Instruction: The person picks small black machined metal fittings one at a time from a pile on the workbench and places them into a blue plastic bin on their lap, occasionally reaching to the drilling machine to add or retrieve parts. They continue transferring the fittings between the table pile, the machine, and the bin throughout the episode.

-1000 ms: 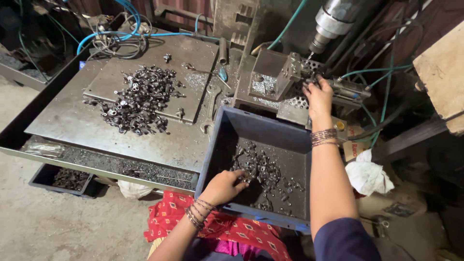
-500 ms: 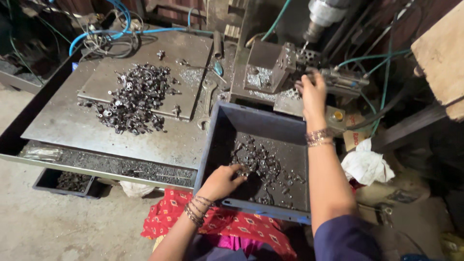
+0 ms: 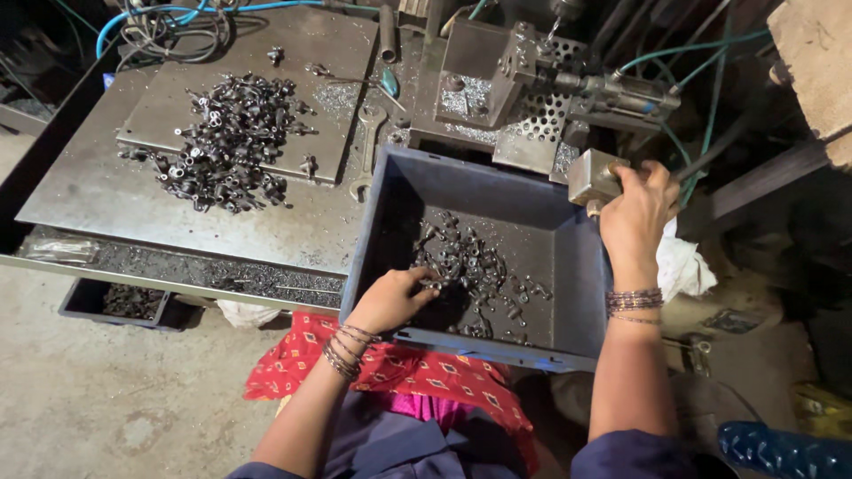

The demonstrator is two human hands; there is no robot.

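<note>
Head view: my left hand (image 3: 390, 300) reaches into the grey plastic bin (image 3: 581, 284), fingers curled on the small dark metal parts (image 3: 470, 270) heaped on its floor. My right hand (image 3: 637, 213) grips a lever beside a square metal block (image 3: 593, 177) — clenched. More parts (image 3: 222, 151) lie piled on the scuffed steel plate (image 3: 106, 191) — well apart.

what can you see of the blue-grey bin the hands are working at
The blue-grey bin is a rectangular open-topped tray, apparently plastic, with tall straight walls and a dusty dark floor. It sits level below the metal work table, its near edge over the red patterned cloth. A loose heap of small dark metal parts lies inside, where the left hand reaches in.
</note>
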